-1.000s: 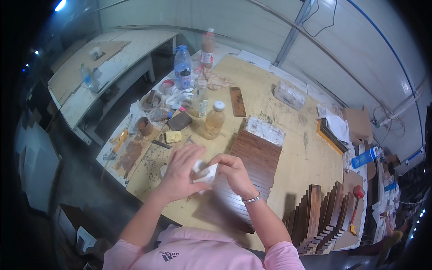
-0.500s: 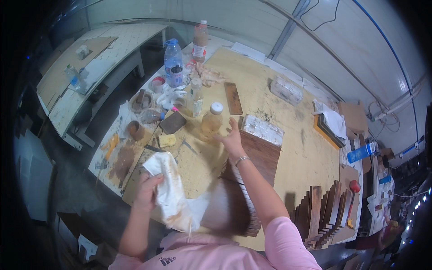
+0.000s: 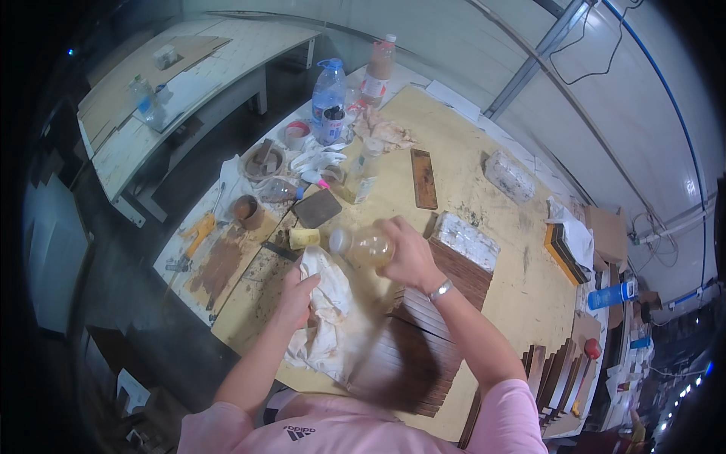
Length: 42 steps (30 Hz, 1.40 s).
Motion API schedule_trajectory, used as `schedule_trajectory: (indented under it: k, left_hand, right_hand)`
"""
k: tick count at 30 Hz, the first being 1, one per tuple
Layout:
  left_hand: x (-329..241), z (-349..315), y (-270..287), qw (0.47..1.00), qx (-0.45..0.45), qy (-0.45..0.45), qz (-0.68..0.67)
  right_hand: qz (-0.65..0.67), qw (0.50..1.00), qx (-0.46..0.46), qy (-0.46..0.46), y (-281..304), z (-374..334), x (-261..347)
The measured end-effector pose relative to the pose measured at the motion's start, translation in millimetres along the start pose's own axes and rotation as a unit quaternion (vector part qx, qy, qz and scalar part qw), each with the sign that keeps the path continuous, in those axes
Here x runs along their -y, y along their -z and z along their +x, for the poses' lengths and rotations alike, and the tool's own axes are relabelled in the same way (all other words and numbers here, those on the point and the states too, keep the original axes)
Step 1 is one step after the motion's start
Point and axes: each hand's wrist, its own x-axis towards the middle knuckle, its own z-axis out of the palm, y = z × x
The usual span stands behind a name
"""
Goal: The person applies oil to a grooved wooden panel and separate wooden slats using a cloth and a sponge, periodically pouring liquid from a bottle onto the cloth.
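My left hand [image 3: 297,299] is closed on a crumpled white cloth [image 3: 324,325] with brown stains. My right hand [image 3: 412,255] grips a clear plastic bottle [image 3: 370,247] of yellowish liquid. The bottle is tilted on its side, its white cap toward the left, just above the cloth. Below my right forearm are rows of dark brown wooden strips [image 3: 450,284], with a mottled white block [image 3: 467,238] lying at their far end. Near the bottle's cap sit a pale yellow sponge [image 3: 305,238] and a dark flat block [image 3: 318,206].
Several bottles, including a large blue-tinted one [image 3: 328,87], stand at the table's far left. A brown cup [image 3: 246,210] and a yellow-handled tool [image 3: 198,236] lie at the left edge. More wooden strips [image 3: 560,371] stand at the right; a second wrapped block [image 3: 508,176] lies beyond.
My right hand has taken hold of the bottle, which stood upright, tipped it over and brought it nearer the cloth. My left hand has moved the cloth toward the bottle.
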Motion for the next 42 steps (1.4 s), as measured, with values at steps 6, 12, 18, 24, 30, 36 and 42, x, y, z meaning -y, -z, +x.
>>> schedule_trajectory:
  k: [6,12,18,24,30,36,42]
  left_hand:
    - [9.3,-5.8,-2.6,0.997,0.046,0.054,-0.026]
    - [15.3,-12.7,1.0,0.996,0.059,0.033,-0.050]
    - [22.8,-10.8,10.9,0.998,0.045,0.022,-0.047]
    - [23.2,-9.1,9.1,0.997,0.043,0.041,-0.058]
    - [18.2,-16.1,7.7,0.997,0.037,0.050,-0.050]
    - [0.4,-31.6,22.5,0.997,0.047,0.039,-0.047]
    - [-32.3,-56.8,15.1,0.999,0.041,-0.018,-0.011]
  right_hand:
    - [-0.171,0.981,-0.002,0.087,-14.1,-34.9,-12.0]
    - [-0.232,0.966,-0.032,0.113,-14.9,-39.3,-7.4]
    - [-0.286,0.948,-0.039,0.130,-1.3,-31.2,-1.8]
    - [-0.235,0.956,-0.076,0.161,-12.9,-30.1,-14.6]
    - [-0.202,0.970,-0.070,0.117,-23.0,-26.8,-26.5]
    - [0.054,0.989,-0.134,0.031,-37.9,-4.5,-19.1]
    - [0.445,0.865,-0.199,-0.119,-74.6,2.6,-63.5]
